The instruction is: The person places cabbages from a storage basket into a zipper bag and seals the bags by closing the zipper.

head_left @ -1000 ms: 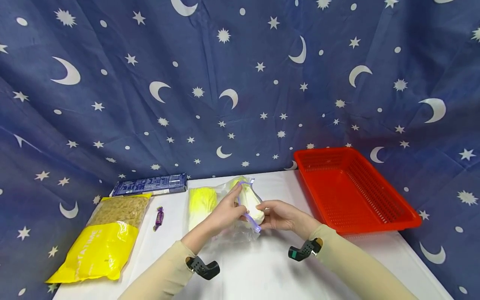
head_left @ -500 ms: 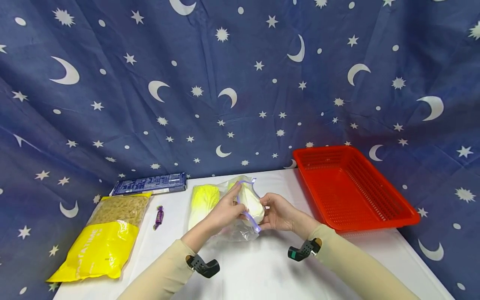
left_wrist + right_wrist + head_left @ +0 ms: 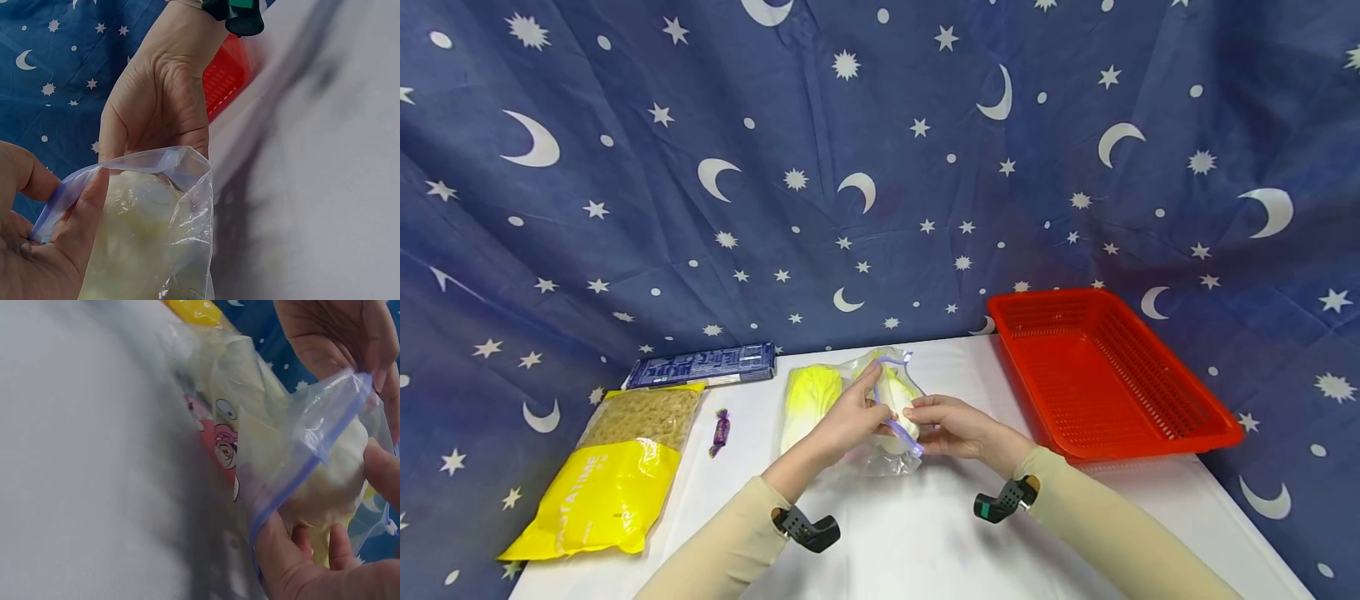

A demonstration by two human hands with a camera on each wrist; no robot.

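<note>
A clear zip bag (image 3: 880, 463) with a purple slider strip lies on its side at mid-table, cartoon print on its face in the right wrist view. One napa cabbage (image 3: 816, 392), yellow-leaved, lies in its left part. Another napa cabbage (image 3: 896, 392) sits in the bag's mouth, its pale base (image 3: 331, 481) toward my right hand. My left hand (image 3: 850, 423) pinches the purple-edged rim, thumb and fingers on either side of the plastic. My right hand (image 3: 958, 429) grips the second cabbage at its base, fingers reaching inside the mouth.
To the right stands a red plastic basket (image 3: 1060, 446). A yellow pasta bag (image 3: 598, 496) lies at the left, behind it a flat blue packet (image 3: 703, 367). Between pasta and zip bag is a purple-wrapped candy (image 3: 720, 433). A starry blue curtain (image 3: 880, 208) backs the white table.
The second cabbage has shifted slightly leftward, deeper into the bag's mouth. My right hand's fingers have changed position on its base. My left hand keeps nearly the same place on the rim.
</note>
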